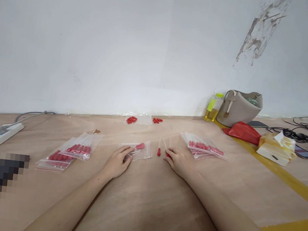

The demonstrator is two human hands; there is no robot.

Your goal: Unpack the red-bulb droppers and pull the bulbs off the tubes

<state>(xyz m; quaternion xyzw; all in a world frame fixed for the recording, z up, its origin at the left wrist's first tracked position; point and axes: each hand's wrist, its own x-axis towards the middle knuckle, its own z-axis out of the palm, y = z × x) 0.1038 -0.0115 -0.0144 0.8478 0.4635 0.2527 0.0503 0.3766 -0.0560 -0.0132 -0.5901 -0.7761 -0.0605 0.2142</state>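
Observation:
A small clear zip bag (146,152) lies in front of me with a red bulb-shaped piece (140,146) in it. My left hand (118,162) has its fingers and thumb on the bag's left edge, gripping it. To the right, my right hand (177,162) closes its fingertips over a red-headed piece with a thin pale stem (164,143); its head is mostly hidden under the fingers. Between the hands lies a similar red-headed piece (159,152), its thin stem pointing away from me.
Filled zip bags are piled at left (65,151) and at right (200,146). Loose red pieces (131,119) lie by the wall. Farther right are a bottle (212,109), a grey bag (239,108), a red pouch (243,132), a tissue pack (275,149) and cables. A power strip (3,136) sits left.

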